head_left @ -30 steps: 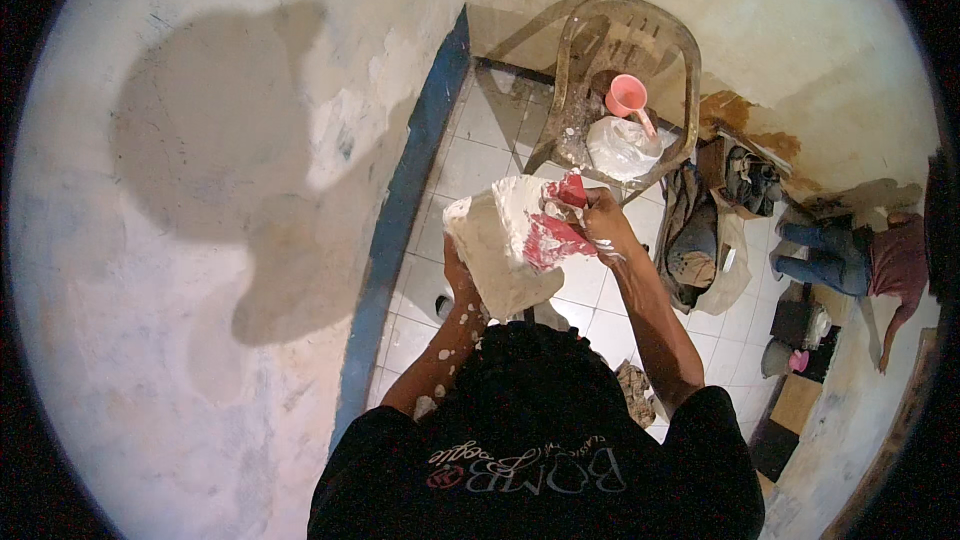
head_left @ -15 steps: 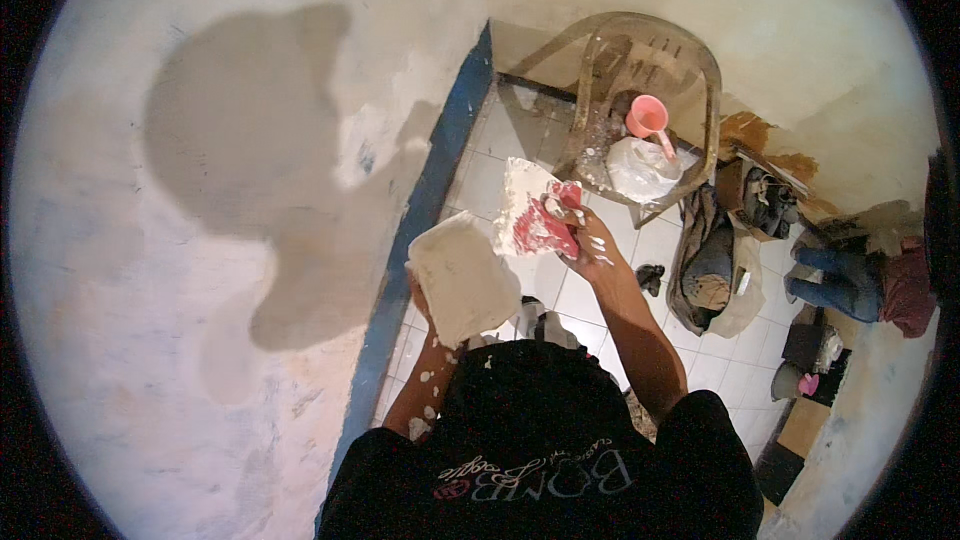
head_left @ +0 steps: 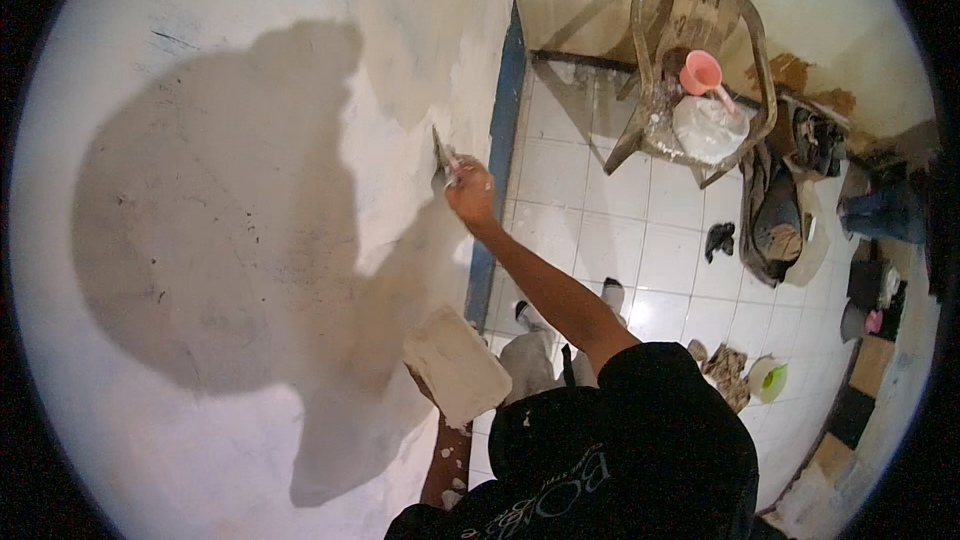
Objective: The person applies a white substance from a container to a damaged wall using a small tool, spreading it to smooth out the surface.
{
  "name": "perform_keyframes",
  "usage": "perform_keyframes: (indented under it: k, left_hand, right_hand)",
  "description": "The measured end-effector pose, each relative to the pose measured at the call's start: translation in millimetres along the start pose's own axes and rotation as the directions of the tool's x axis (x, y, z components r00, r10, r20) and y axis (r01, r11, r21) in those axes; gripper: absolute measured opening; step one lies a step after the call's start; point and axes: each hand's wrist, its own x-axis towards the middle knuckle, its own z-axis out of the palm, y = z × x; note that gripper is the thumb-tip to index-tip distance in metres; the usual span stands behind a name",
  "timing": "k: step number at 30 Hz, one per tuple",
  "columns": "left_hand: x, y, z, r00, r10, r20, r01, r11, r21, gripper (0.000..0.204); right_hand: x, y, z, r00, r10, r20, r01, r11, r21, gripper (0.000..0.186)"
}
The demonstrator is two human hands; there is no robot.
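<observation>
My right hand (head_left: pixel 470 190) is closed round the handle of a putty-smeared scraper (head_left: pixel 441 152). Its blade is edge-on to this view and meets the pale wall (head_left: pixel 400 70) on my left. Lower down, my left hand (head_left: pixel 424 386) supports a flat, roughly square board (head_left: pixel 458 368) coated with cream putty; most of that hand is hidden beneath it. White splashes of putty dot my left forearm and my right hand.
A blue skirting band (head_left: pixel 508 90) runs where wall and tiled floor meet. Ahead stands a dirty plastic chair (head_left: pixel 755 30) bearing a pink dipper (head_left: pixel 702 72) and a white plastic bag (head_left: pixel 711 130). An open sack (head_left: pixel 775 220) and a bright green-and-white container (head_left: pixel 768 379) sit at right.
My right hand has moved left, away from above the board, and brought the scraper to the wall. The view has shifted left; my left hand still carries the board.
</observation>
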Motion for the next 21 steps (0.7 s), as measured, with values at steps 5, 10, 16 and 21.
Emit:
perform_keyframes:
  k: [5,10,16,21]
  left_hand:
    - [-8.5,4.5,-81.5,0.992,0.118,-0.046,-0.042,0.646,0.762,0.075]
    - [6.2,2.9,-22.0,0.99,-0.138,0.016,0.136,0.987,0.086,0.074]
    - [-20.1,10.1,-16.0,0.978,-0.21,0.008,0.205,0.944,-0.259,0.072]
    - [-23.6,-10.1,7.9,0.968,-0.242,0.07,0.25,0.883,-0.398,0.071]
  right_hand:
    - [-80.8,-40.2,20.9,0.996,-0.063,0.064,0.074,0.977,-0.202,0.03]
    - [-45.2,79.6,-2.3,0.916,0.398,0.044,-0.355,0.757,0.548,0.025]
    - [-1.4,-27.6,13.8,0.855,0.5,0.139,-0.503,0.864,-0.017,0.022]
    - [-44.4,-18.5,-22.8,0.96,0.255,0.118,-0.281,0.869,0.406,0.022]
